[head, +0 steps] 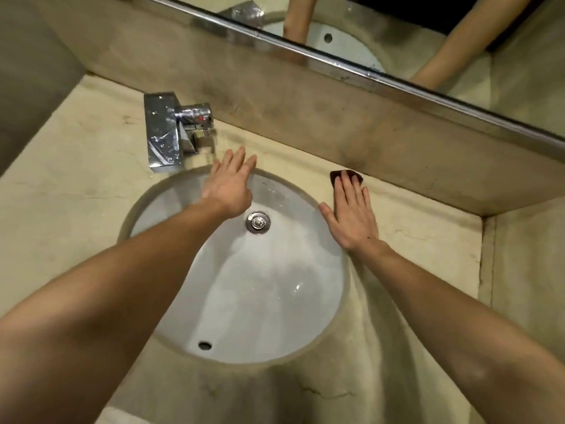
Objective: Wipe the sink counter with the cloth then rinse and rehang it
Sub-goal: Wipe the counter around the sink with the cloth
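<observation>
A small dark brown cloth (344,174) lies on the beige stone counter (412,240), behind and to the right of the sink, close to the backsplash. My right hand (353,214) lies flat on it, fingers stretched out and pressing it down; only the cloth's far edge shows past the fingertips. My left hand (229,183) is over the back rim of the white oval sink (244,301), fingers spread and holding nothing, just right of the chrome faucet (166,130).
The sink has a metal drain (258,222) and an overflow hole (204,345). A stone backsplash (305,117) runs behind the counter, with a mirror (428,32) above it. A raised stone wall (526,255) bounds the counter on the right.
</observation>
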